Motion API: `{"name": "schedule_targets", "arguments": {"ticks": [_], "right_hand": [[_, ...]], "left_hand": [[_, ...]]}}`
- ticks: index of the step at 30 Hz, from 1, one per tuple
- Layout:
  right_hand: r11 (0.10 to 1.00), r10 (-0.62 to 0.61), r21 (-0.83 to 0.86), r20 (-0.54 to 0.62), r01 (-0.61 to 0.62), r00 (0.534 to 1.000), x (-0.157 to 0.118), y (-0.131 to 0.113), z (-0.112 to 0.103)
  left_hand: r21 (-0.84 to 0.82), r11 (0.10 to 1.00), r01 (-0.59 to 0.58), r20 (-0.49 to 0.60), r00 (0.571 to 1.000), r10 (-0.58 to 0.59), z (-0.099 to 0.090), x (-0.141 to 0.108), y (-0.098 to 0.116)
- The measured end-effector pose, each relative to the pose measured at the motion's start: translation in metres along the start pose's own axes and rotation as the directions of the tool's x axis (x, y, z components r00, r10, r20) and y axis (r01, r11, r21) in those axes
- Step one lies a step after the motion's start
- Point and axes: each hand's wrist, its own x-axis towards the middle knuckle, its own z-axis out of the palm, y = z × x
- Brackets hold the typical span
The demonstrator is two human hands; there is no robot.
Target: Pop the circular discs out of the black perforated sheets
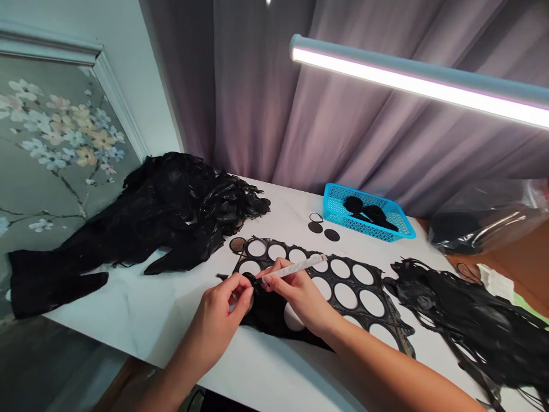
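A black sheet (388, 312) with rows of round holes lies on the white table, its front left part covered by plain black material (268, 312). Above its left end, my left hand (225, 306) pinches a small dark piece (249, 278) between thumb and fingertips. My right hand (295, 286) is closed on a slim white tool (300, 266), whose tip meets the dark piece. The exact shape of that piece is partly hidden by my fingers.
Black fabric (171, 212) is heaped at the left. A blue basket (403, 226) holds black pieces, with dark discs (331, 234) before it. Tangled black strips (484, 326) lie right. A lit tube lamp (420, 86) hangs above; a clear plastic bag (489, 212) sits back right.
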Motion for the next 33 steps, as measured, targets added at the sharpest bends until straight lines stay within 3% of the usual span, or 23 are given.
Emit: {"name": "schedule_targets", "arguments": {"ticks": [8,14,24,33], "right_hand": [[0.988,-0.107,-0.107,0.023,0.109,0.994,-0.005,-0.003,0.0],[0.96,-0.158,-0.227,0.041,0.163,0.987,-0.014,-0.013,0.006],[0.971,-0.197,-0.129,0.027,0.199,0.98,-0.037,-0.022,0.01],[0.857,-0.369,-0.427,-0.117,0.289,0.922,-0.087,-0.03,0.003]], "left_hand": [[-0.027,1.0,0.014,0.006,1.0,-0.014,-0.001,-0.001,0.009],[0.0,1.0,-0.008,-0.055,0.998,0.008,-0.002,-0.004,0.013],[-0.013,0.997,-0.073,-0.14,0.988,0.071,-0.002,-0.014,0.028],[0.006,0.972,-0.234,-0.126,0.964,0.233,0.025,-0.025,0.056]]}}
